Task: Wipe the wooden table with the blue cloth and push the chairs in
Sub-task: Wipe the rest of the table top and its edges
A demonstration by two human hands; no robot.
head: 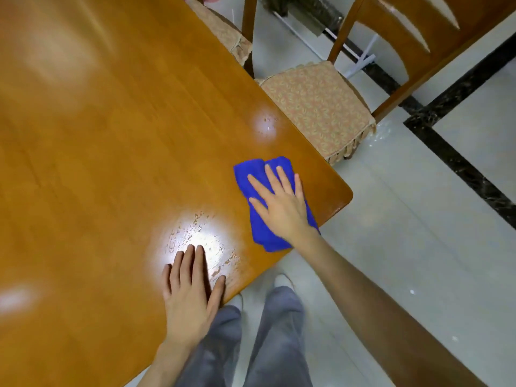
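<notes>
The glossy wooden table fills the left of the head view. A folded blue cloth lies near the table's right corner. My right hand presses flat on the cloth with fingers spread. My left hand rests flat on the bare tabletop by the near edge, holding nothing. A wooden chair with a patterned seat cushion stands at the table's right side, its seat partly out from under the table. A second cushioned chair sits further back along the same side.
Pale floor tiles with dark marble strips lie to the right. My grey trouser legs stand at the table's near edge. A white rack leg shows behind the chair. Bright lamp reflections mark the tabletop.
</notes>
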